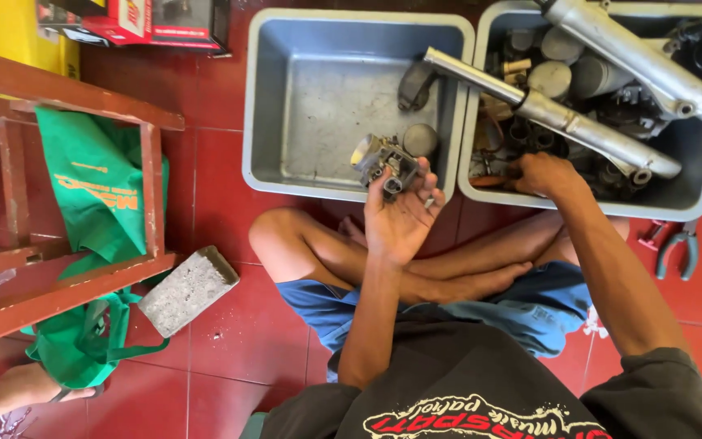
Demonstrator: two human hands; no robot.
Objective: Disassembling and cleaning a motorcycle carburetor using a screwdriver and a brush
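Crossed legs lay under the left hand, whose fingers cupped a small metal carburettor over the near-empty grey tub, while the right hand, grip hidden, reached into the parts-filled tub.

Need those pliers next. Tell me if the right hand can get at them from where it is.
Probably yes. The right hand is in the parts-filled grey bin; the pliers lie uncovered on the floor just outside its near edge.
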